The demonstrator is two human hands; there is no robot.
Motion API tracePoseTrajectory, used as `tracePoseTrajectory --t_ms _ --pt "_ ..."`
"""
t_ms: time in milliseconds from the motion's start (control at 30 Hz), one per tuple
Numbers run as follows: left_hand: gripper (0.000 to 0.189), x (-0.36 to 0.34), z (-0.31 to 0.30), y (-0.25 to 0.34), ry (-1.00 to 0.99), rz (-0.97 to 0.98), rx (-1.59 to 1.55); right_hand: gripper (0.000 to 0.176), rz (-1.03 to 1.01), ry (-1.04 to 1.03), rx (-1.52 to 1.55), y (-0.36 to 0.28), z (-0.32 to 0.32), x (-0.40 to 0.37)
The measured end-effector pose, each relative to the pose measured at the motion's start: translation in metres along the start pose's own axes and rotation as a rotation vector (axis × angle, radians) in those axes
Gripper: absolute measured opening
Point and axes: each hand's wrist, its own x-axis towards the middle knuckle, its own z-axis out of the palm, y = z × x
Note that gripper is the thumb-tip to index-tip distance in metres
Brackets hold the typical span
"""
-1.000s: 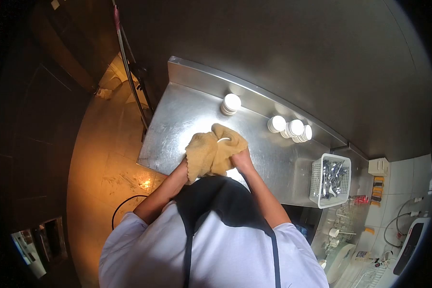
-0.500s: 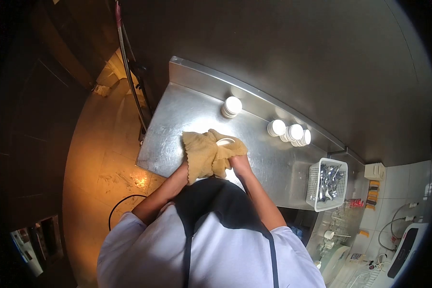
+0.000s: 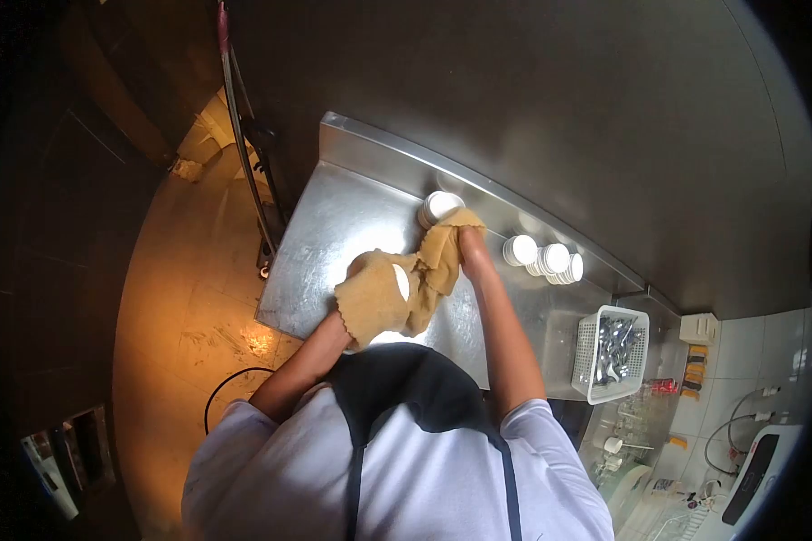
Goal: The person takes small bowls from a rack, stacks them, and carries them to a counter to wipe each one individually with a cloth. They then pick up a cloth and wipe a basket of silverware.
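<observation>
A tan cloth [image 3: 370, 302] stretches between my two hands above the steel counter [image 3: 311, 243]. Under its left part, my left hand [image 3: 359, 267] is mostly covered and holds the cloth with a white dish [image 3: 401, 282] that shows at the fold. My right hand [image 3: 471, 243] is farther forward, closed on the cloth's other end, right beside a stack of white dishes [image 3: 442, 206] near the counter's back edge. Whether the right hand also touches that stack is hidden by the cloth.
Several white stacks [image 3: 548, 259] stand along the raised back edge, right of centre. A white basket of cutlery [image 3: 611, 353] sits at the counter's right end. Glassware [image 3: 636, 419] is beyond it. A dark pole [image 3: 248, 153] rises at the left.
My right hand has moved forward to the nearer-left stack, pulling its end of the cloth along. My left hand has stayed near its place, and the white dish there is now more covered and tilted.
</observation>
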Motion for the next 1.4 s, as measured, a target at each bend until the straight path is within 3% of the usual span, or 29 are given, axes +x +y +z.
tracePoseTrajectory --t_ms 100,267,300,367,433,467,500,533,567,600,633,700,733,800,833,900,1000,1033,1100,1133,1200,1267,1367,1400 --pt "0.032 0.0 -0.008 0.007 0.082 0.122 0.17 0.039 -0.055 0.021 -0.051 -0.004 -0.002 -0.01" --pt "0.038 -0.009 -0.011 -0.007 0.269 0.311 0.174 0.034 -0.323 0.029 -0.713 0.011 -0.044 -0.055" --pt "0.041 -0.011 -0.012 -0.004 0.243 0.278 0.191 0.034 -0.373 0.056 -0.842 0.014 -0.049 -0.067" --pt "0.047 -0.009 -0.014 0.005 0.18 0.222 0.221 0.039 -0.268 0.007 -0.489 0.01 -0.049 -0.097" --pt "0.049 0.006 0.0 -0.013 0.001 -0.093 -0.569 0.046 -0.255 -0.008 -0.181 0.003 -0.039 -0.121" --pt "0.046 0.005 0.007 -0.018 -0.028 -0.146 -0.538 0.051 -0.295 -0.005 -0.051 0.004 -0.029 -0.132" --pt "0.044 0.004 0.01 -0.01 -0.059 -0.198 -0.506 0.059 -0.255 -0.034 -0.138 -0.009 -0.013 -0.15" --pt "0.039 -0.008 0.0 0.036 -0.017 -0.113 -0.058 0.065 -0.342 -0.04 -0.277 0.007 -0.005 -0.146" --pt "0.035 -0.008 0.004 0.036 -0.032 0.036 0.281 0.048 -0.555 -0.245 -0.307 0.011 0.004 -0.143" --pt "0.032 -0.008 0.007 0.037 0.004 0.186 0.622 0.051 -0.663 -0.174 -0.567 -0.005 0.025 -0.155" --pt "0.031 0.004 0.027 -0.014 -0.02 0.392 0.85 0.051 -0.762 -0.127 -0.71 -0.02 0.039 -0.163" --pt "0.036 0.015 0.044 -0.055 -0.108 0.378 0.438 0.05 -0.665 -0.148 -0.588 -0.013 0.034 -0.157" --pt "0.042 0.016 0.048 -0.056 -0.162 0.132 -0.193 0.048 -0.683 -0.135 -0.592 -0.017 0.032 -0.157" --pt "0.052 0.015 0.053 -0.057 -0.205 -0.001 -0.282 0.044 -0.71 -0.113 -0.604 -0.025 0.026 -0.158" --pt "0.057 0.017 0.05 -0.043 -0.194 0.129 0.255 0.043 -0.721 -0.045 -0.629 -0.019 0.024 -0.156" --pt "0.061 0.012 0.041 -0.014 -0.127 0.267 0.71 0.041 -0.744 0.089 -0.675 -0.004 0.022 -0.148" --pt "0.058 0.003 0.035 0.012 -0.025 0.324 0.531 0.045 -0.535 0.204 -0.457 -0.011 0.02 -0.147" --pt "0.056 0.003 0.036 0.008 -0.013 0.357 0.528 0.046 -0.548 0.134 -0.453 -0.015 0.019 -0.149" --pt "0.052 0.013 0.049 -0.037 -0.036 0.349 0.294 0.048 -0.572 -0.014 -0.442 -0.026 0.019 -0.156" --pt "0.048 0.027 0.068 -0.097 -0.074 0.31 0.06 0.05 -0.602 -0.051 -0.452 -0.035 0.025 -0.167" --pt "0.041 0.029 0.07 -0.104 -0.137 0.363 0.225 0.049 -0.65 -0.108 -0.447 -0.027 0.029 -0.165" --pt "0.033 0.011 0.043 -0.027 -0.177 0.52 1.034 0.045 -0.662 -0.18 -0.473 -0.019 0.028 -0.158" --pt "0.031 0.003 0.045 -0.032 -0.327 -0.628 -1.354 0.039 -0.824 -0.096 -0.751 -0.015 0.032 -0.156" --pt "0.03 0.002 0.049 -0.036 -0.24 -0.578 -1.313 0.04 -0.792 -0.092 -0.794 -0.017 0.032 -0.155"
